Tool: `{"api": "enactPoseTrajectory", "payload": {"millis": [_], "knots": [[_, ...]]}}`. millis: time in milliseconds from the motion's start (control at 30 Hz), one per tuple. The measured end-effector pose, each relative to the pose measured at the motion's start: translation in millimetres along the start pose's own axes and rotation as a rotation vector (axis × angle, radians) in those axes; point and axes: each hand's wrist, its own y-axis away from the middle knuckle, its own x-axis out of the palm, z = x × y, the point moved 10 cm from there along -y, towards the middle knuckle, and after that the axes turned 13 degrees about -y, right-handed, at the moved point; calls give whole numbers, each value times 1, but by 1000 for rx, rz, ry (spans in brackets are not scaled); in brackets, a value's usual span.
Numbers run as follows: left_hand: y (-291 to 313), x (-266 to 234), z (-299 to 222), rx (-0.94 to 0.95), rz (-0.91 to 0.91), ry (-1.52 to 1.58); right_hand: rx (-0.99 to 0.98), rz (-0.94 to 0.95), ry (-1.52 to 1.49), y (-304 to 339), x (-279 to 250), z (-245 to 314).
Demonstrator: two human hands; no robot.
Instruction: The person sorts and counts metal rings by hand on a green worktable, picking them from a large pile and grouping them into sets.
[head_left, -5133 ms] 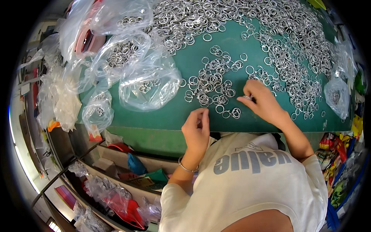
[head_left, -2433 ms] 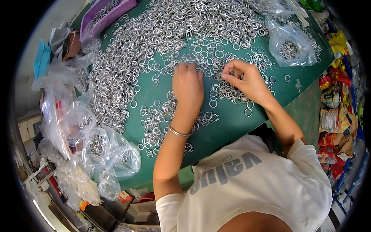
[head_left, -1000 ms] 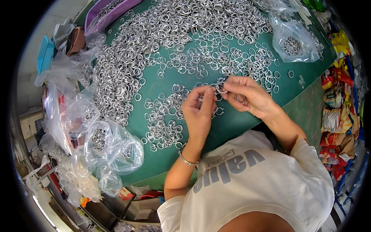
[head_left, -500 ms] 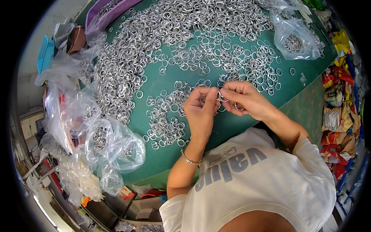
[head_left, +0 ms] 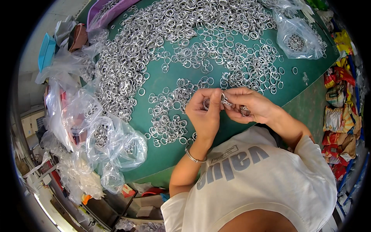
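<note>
My left hand [head_left: 205, 112] and my right hand [head_left: 249, 104] meet over the near part of the green table. The left fingers are curled round a silvery metal ring [head_left: 206, 103], its thumb against the forefinger. Between the two hands, metal rings [head_left: 225, 101] are pinched in the right thumb and fingers. More rings [head_left: 244, 111] sit in the curl of the right hand's lower fingers. How the held rings are joined is too small to tell. A loose pile of rings [head_left: 168, 125] lies on the table left of my left hand.
Rings [head_left: 131, 58] heap across the far and left table [head_left: 162, 83]. A purple tray [head_left: 110, 15] stands far left, a blue container [head_left: 46, 52] beyond the table's left side. Clear plastic bags [head_left: 127, 149] line the left edge; another bag [head_left: 299, 38] lies far right. Coloured packets [head_left: 338, 116] hang at right.
Both hands have shifted slightly toward me. The right hand has turned a little, and more of the rings in its fingers shows.
</note>
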Motion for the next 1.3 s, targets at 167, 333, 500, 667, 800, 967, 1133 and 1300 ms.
{"api": "enactPoseTrajectory", "payload": {"millis": [167, 333, 500, 667, 800, 967, 1133, 1300], "knots": [[-1, 3, 7, -109, 44, 63, -283, -199, 277, 9, -3, 16], [1, 2, 18, -248, 61, 140, -655, -257, 836, 32, 23, 43], [4, 12, 31, -484, 119, 431, -942, -294, 1093, 41, 35, 51], [7, 13, 24, -412, 224, 328, -565, -268, 774, 30, 12, 47], [7, 3, -3, -55, 261, -164, -409, -225, 583, 27, 7, 40], [8, -1, -34, 306, 109, -459, -701, -265, 936, 37, 28, 57], [12, -2, -51, 456, 29, -568, -883, -333, 1050, 46, 37, 60], [22, -4, -62, 707, -29, -591, -555, -264, 809, 36, 33, 55]]}}
